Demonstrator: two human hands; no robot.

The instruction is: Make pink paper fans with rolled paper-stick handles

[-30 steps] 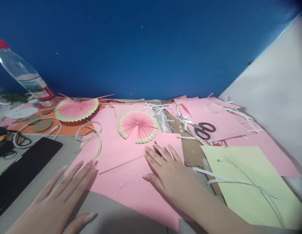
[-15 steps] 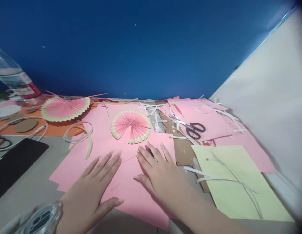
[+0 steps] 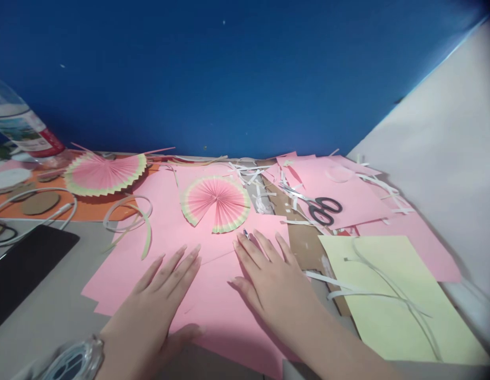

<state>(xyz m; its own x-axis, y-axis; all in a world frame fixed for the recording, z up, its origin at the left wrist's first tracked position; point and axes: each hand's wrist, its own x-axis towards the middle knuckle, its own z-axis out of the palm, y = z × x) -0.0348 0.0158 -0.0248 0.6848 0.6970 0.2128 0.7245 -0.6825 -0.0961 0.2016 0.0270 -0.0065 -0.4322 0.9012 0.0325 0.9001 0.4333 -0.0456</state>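
My left hand lies flat on the pink paper, fingers stretched out and holding nothing. My right hand rests on the same paper to the right, its fingers spread. Just past its fingertips a pen tip shows; the rest of the pen is hidden under the hand. Beyond both hands sits a round pleated paper fan, pink with a pale green rim and a wedge-shaped gap at its front. A second pleated fan, a half circle, lies at the back left.
Scissors with dark handles lie on pink sheets and paper strips at right. Nearer is a pale green sheet with thin strips. On the left are a phone, a white cable, a cardboard disc and a plastic bottle.
My right hand has slid slightly to the right, and more of the pen tip shows. My left hand stays almost in place. The view has shifted a little.
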